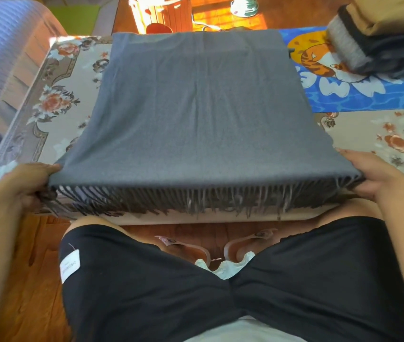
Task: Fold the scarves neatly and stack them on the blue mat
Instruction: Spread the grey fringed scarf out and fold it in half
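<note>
A wide grey woven scarf with a dark tasselled fringe [196, 114] lies spread across the low table with a floral-patterned covering [55, 95], its far end reaching the table's back edge and its fringed near end lifted just above the front edge. The left hand [27, 186] pinches the near left corner, thumb on top of the cloth and fingers curled beneath it. The right hand [373, 178] grips the near right corner the same way, fingers closed on the fabric, so the edge is pulled taut between them and the tassels hang down.

To the right at the back, the blue mat printed with an orange cartoon cat and white bubble lettering [339, 90] lies on the table; the letters are partly covered and I cannot read them. A stack of folded grey, black and tan scarves [373, 40] sits on its far right part.

A white tag [69, 264] hangs on the person's black shorts [146, 292]; its print is too small to read.
</note>
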`<move>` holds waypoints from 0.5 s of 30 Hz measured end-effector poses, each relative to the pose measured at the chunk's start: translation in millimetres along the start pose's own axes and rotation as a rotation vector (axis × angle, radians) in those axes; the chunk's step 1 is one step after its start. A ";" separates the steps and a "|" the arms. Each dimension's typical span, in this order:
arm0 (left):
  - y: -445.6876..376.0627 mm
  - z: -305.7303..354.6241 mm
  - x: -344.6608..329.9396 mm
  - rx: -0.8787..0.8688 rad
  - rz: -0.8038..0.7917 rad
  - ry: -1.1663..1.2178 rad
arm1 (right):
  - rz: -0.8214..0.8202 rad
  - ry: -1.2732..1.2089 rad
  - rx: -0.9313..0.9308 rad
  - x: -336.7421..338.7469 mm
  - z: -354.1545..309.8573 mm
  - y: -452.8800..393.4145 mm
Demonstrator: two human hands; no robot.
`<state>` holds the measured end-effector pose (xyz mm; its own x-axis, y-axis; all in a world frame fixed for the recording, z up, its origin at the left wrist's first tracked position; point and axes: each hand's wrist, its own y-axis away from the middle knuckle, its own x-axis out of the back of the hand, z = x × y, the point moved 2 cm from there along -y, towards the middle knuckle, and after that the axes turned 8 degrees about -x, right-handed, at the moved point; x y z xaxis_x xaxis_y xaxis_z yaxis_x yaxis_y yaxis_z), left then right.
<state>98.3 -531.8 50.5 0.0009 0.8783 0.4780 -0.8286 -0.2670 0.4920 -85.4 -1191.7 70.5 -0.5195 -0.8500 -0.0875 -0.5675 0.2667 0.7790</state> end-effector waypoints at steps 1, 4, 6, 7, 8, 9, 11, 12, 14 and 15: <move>-2.4 2.8 0.2 -0.010 0.026 0.005 | 0.030 -0.044 0.009 -2.0 -1.0 -2.8; -10.7 8.1 -11.5 -0.086 0.109 -0.052 | 0.286 0.034 0.093 -2.3 2.8 -26.7; -13.1 9.0 -24.2 -0.154 0.170 -0.144 | 0.476 0.229 0.156 0.0 5.7 -45.2; -16.4 7.6 -30.1 -0.199 0.209 -0.231 | 0.558 0.323 0.184 0.0 7.3 -51.2; -12.4 8.8 -34.9 -0.228 0.233 -0.325 | 0.624 0.425 0.205 -0.4 8.3 -54.3; -12.0 8.2 -40.0 -0.261 0.250 -0.390 | 0.670 0.524 0.229 -1.0 8.8 -55.4; -16.1 4.7 -45.6 -0.285 0.264 -0.447 | 0.719 0.677 0.257 -3.6 7.9 -58.3; -17.9 2.6 -48.2 -0.270 0.266 -0.469 | 0.735 0.732 0.257 -4.9 6.9 -58.7; -22.0 -1.8 -49.6 -0.249 0.242 -0.492 | 0.758 0.823 0.254 -6.1 5.8 -60.1; -22.1 -3.0 -49.9 -0.240 0.243 -0.526 | 0.769 0.869 0.260 -7.5 6.0 -59.7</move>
<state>114.9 -568.5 13.6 0.0211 0.4744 0.8800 -0.9424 -0.2844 0.1759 -51.4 -1198.5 21.0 -0.2303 -0.4231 0.8763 -0.4610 0.8405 0.2847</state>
